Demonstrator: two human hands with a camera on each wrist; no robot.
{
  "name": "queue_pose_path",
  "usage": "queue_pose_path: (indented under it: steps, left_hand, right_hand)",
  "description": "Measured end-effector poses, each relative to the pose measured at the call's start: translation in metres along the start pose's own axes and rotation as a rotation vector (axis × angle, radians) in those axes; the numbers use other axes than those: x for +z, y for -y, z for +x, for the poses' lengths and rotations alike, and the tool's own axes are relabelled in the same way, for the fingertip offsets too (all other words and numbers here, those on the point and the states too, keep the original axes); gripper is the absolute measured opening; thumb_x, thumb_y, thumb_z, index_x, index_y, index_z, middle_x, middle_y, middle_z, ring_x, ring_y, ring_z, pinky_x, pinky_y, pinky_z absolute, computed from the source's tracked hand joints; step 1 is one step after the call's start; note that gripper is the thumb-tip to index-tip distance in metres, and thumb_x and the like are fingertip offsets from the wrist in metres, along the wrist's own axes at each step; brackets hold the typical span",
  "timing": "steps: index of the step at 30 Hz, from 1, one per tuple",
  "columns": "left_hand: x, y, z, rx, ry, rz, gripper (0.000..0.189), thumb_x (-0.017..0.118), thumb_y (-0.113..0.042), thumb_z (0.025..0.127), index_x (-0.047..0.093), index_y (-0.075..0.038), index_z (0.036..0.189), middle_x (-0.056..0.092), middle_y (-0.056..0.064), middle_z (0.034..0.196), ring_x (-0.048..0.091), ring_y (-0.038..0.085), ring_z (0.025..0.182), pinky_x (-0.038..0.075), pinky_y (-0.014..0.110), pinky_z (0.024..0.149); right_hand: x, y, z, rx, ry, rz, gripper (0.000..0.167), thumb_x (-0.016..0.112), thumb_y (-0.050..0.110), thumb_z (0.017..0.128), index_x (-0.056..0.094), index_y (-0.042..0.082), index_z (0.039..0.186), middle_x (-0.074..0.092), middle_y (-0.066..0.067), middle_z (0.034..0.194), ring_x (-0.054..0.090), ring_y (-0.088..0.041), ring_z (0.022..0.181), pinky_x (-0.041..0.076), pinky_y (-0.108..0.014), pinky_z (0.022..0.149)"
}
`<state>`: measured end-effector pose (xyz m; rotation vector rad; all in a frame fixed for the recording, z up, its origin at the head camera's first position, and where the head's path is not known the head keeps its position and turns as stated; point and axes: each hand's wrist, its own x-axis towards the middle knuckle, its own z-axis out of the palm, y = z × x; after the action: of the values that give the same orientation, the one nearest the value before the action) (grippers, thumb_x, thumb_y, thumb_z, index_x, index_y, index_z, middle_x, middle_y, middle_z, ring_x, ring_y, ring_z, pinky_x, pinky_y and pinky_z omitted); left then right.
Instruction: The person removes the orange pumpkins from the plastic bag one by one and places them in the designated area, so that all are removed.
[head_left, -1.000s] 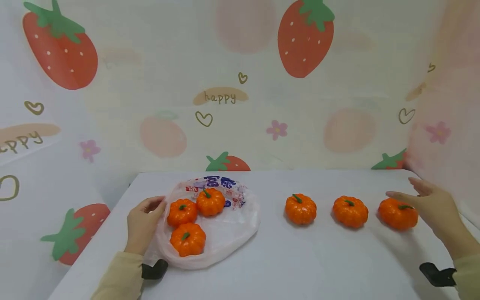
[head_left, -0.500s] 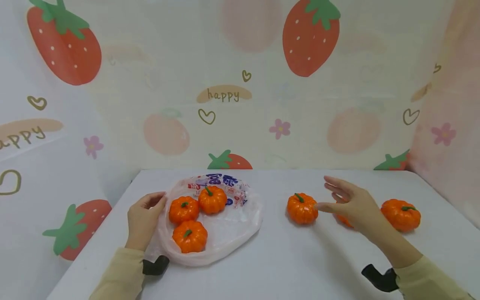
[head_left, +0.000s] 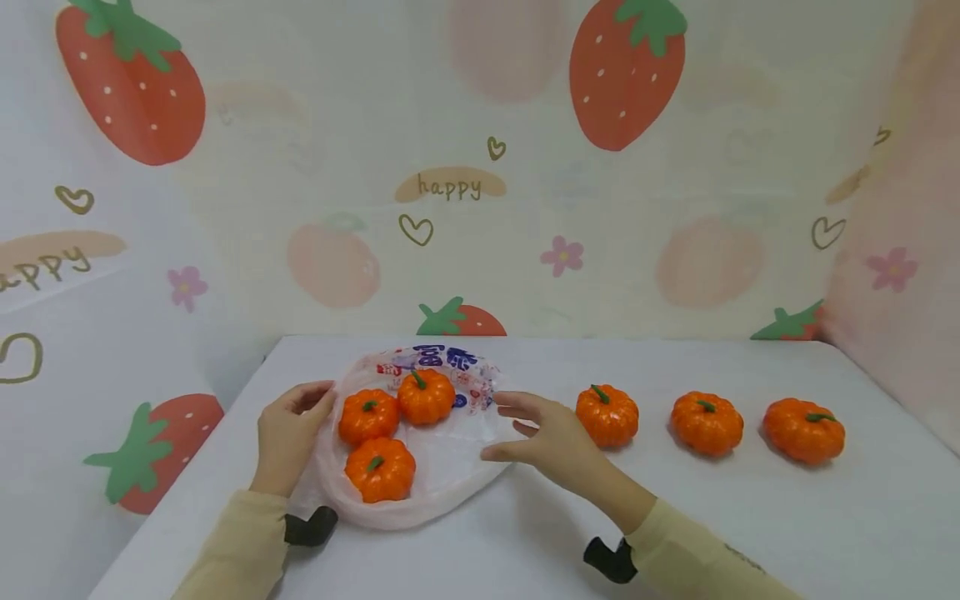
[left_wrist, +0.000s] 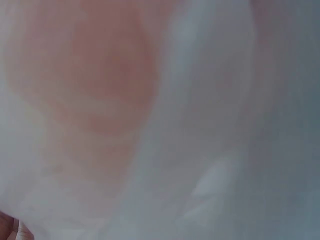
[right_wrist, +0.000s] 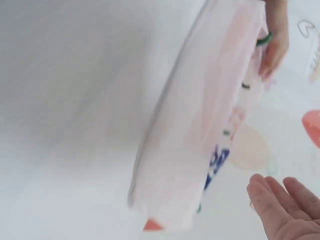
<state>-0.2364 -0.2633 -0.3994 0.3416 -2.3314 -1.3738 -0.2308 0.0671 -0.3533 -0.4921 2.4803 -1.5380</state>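
Observation:
A white plastic bag [head_left: 465, 467] with blue and red print lies spread with its mouth up. Inside it sit three small orange pumpkins with green stems: one at the left [head_left: 368, 417], another behind [head_left: 426, 397] and a third in front [head_left: 380, 469]. My left hand [head_left: 291, 429] pinches the bag's left rim between thumb and fingers. Over the opposite rim hovers my right hand [head_left: 551, 437], fingers spread from the thumb and nothing held. Blurred bag film [left_wrist: 215, 100] fills the left wrist view. In the right wrist view, the bag's outer side [right_wrist: 195, 115] stands beside my right hand [right_wrist: 285, 210].
Three more pumpkins stand in a row on the white table [head_left: 480, 558] to the right: the nearest one [head_left: 615, 421], a middle one [head_left: 707, 423] and the farthest one [head_left: 804, 431]. A strawberry-printed cloth [head_left: 337, 125] hangs behind and along the sides.
My right hand has swept left from above the farthest pumpkin, past the other two, to the bag's right rim. The left hand keeps its hold, and the pumpkins stay where they were.

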Motion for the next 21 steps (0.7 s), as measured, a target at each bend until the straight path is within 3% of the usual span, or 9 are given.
queue_pose_path:
  steps: [8, 21]
  left_hand:
    - [0.004, -0.003, 0.002, -0.020, 0.023, 0.001, 0.039, 0.060, -0.036, 0.099, 0.067, -0.011, 0.127, 0.068, 0.012, 0.126, 0.059, 0.021, 0.111, 0.040, -0.003, 0.079]
    - [0.002, 0.000, 0.001, -0.019, 0.027, 0.014, 0.040, 0.061, -0.037, 0.098, 0.067, -0.009, 0.126, 0.068, 0.013, 0.126, 0.058, 0.020, 0.109, 0.040, -0.003, 0.078]
  right_hand:
    - [0.047, 0.013, 0.030, -0.034, 0.167, -0.045, 0.066, 0.084, 0.028, 0.080, 0.058, 0.009, 0.137, 0.059, -0.012, 0.141, 0.056, -0.032, 0.131, 0.048, -0.045, 0.106]
    - [0.092, 0.021, 0.049, 0.035, 0.244, -0.138, 0.063, 0.088, 0.022, 0.075, 0.063, 0.012, 0.132, 0.066, -0.007, 0.129, 0.061, -0.024, 0.121, 0.053, -0.037, 0.100]
